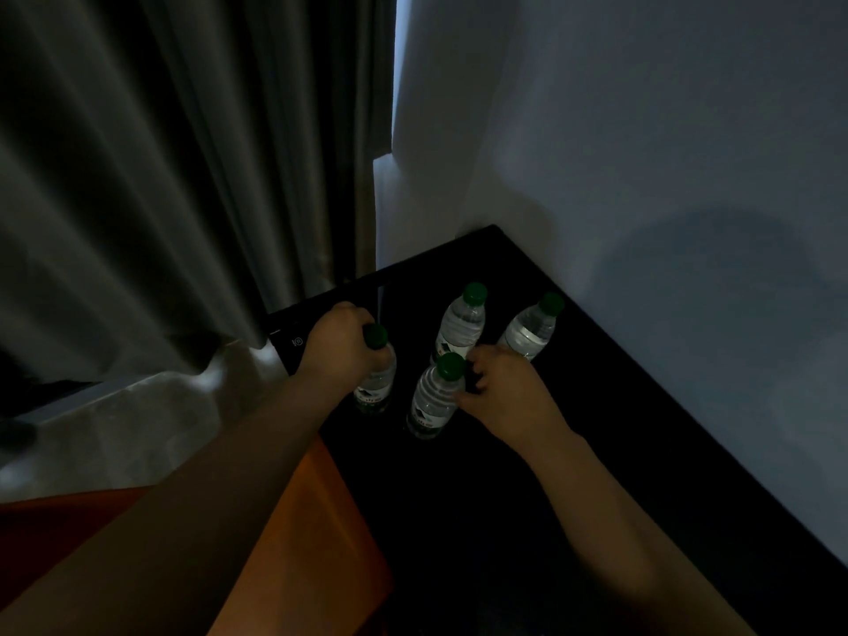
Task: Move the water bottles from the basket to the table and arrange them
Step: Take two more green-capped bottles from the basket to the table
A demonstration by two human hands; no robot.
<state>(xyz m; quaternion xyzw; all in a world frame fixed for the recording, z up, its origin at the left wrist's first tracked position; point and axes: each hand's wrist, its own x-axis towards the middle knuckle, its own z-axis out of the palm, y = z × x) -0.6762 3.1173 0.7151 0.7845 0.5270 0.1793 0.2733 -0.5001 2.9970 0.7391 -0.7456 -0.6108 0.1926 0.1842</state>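
Several clear water bottles with green caps stand upright on a black table (573,452) in a dim corner. My left hand (337,346) grips the front-left bottle (377,383) around its neck. My right hand (500,397) curls its fingers against the right side of the front-middle bottle (433,397), just below the cap. Two more bottles stand behind: one at the back middle (463,323), one at the back right (532,328). No basket is in view.
A white wall (642,176) borders the table at the back and right. Grey curtains (160,176) hang at the left. An orange-brown wooden surface (312,521) lies below the table's left edge, over a pale floor (114,429).
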